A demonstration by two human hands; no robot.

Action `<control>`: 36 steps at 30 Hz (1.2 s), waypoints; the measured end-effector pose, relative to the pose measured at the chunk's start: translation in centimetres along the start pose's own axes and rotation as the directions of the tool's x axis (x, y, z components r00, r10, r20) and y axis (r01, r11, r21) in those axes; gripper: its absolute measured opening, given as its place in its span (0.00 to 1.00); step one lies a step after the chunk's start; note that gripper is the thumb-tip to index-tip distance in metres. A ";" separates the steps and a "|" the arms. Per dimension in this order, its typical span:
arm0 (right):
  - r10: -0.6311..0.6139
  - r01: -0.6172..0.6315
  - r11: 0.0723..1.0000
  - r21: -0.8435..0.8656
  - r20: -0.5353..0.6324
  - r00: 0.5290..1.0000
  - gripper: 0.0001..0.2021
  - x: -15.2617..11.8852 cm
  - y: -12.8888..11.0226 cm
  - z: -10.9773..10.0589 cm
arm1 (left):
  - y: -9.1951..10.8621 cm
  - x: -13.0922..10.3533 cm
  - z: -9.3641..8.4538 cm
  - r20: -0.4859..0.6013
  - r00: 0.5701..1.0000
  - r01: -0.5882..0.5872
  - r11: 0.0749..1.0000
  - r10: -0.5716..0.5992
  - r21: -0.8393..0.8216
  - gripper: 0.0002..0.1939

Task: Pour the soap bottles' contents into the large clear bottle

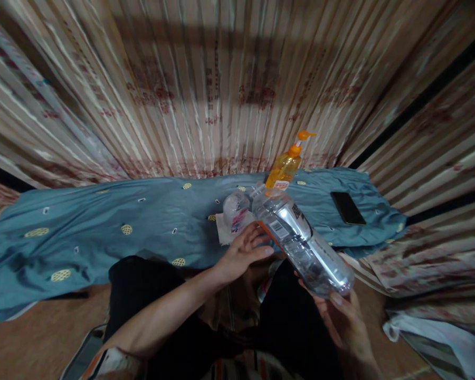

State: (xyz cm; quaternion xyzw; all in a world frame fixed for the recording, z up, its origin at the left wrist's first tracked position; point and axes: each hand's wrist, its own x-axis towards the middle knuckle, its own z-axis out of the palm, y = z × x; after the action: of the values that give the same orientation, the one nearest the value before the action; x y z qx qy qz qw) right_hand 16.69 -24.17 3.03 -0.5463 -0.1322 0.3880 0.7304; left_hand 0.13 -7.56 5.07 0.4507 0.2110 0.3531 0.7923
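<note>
A large clear plastic bottle (306, 245) with a silvery label is tilted, its open neck up and to the left. My right hand (342, 316) grips it round the base. Beside its upper part is my left hand (247, 250), fingers apart and partly curled, near the bottle's side; whether it touches the bottle is unclear. Just beyond my left hand, a small clear plastic container (235, 208) with a red-marked label rests on a white tissue (222, 232). Behind the bottle's neck stands an orange pump bottle (284, 169) with yellow liquid.
A teal patterned cloth (150, 211) covers the long surface in front of me. On its right lies a dark phone (347, 208). Striped curtains (206, 95) hang behind and at the sides. A white bag (431, 332) is at the lower right.
</note>
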 end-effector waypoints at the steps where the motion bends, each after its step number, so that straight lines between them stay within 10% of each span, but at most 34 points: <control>1: 0.001 -0.001 1.000 0.000 -0.004 1.000 0.37 -0.1 0.2 -0.1 | 0.0 0.2 0.6 -0.014 1.000 -0.005 0.999 0.004 -0.041 0.32; 16: 0.059 -0.064 0.998 0.019 0.207 0.977 0.39 -0.4 1.7 0.3 | 0.8 2.3 3.7 -0.069 0.997 -0.025 0.985 0.013 -0.169 0.33; 26: 0.336 -0.420 0.894 0.154 0.389 0.858 0.30 0.1 1.9 0.0 | 1.1 2.1 2.8 0.023 1.000 -0.014 0.988 0.018 -0.154 0.31; 32: 0.242 -0.293 0.944 0.153 0.283 0.928 0.26 0.5 2.0 -0.3 | 2.3 0.5 0.6 -0.036 0.976 -0.207 0.967 0.214 0.151 0.38; 36: 0.172 -0.206 0.972 0.111 0.260 0.950 0.23 0.9 1.5 -0.3 | 3.9 -0.3 -3.6 -0.106 0.869 -0.355 0.758 0.483 0.548 0.28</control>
State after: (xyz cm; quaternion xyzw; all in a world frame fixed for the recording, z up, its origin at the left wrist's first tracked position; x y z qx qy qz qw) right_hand 16.83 -23.57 1.36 -0.4522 -0.1427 0.5297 0.7033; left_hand -3.86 -4.38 6.65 0.6337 0.2844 0.5056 0.5118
